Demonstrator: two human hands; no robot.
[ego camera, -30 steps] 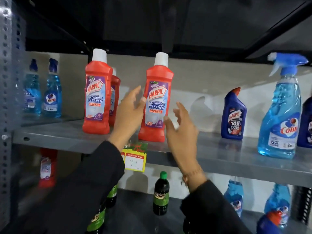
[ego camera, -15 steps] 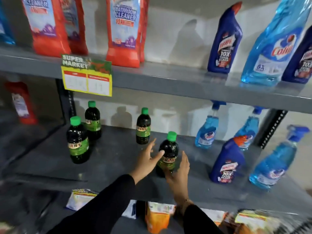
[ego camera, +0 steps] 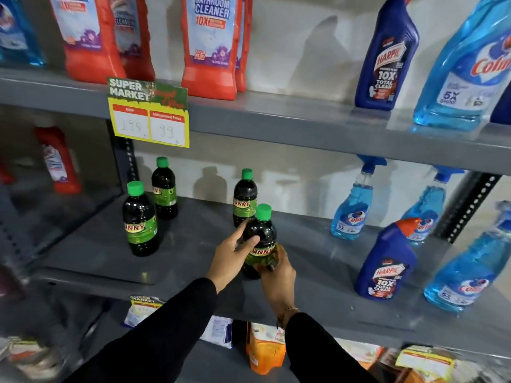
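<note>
A dark bottle with a green cap and green label stands near the front of the middle grey shelf. My left hand grips its left side, thumb across the front. My right hand holds its lower right side, fingers curled round the base. Three more such bottles stand on the same shelf: one right behind, one at the left front, one further back on the left.
On the right of the middle shelf stand blue spray bottles and a dark blue cleaner bottle. The upper shelf carries red cleaner bottles, blue bottles and a yellow price tag. Packets lie on the lowest shelf.
The view dropped from the upper shelf to the middle one. Both hands left the red cleaner bottle, reached the dark green-capped bottle and closed round it.
</note>
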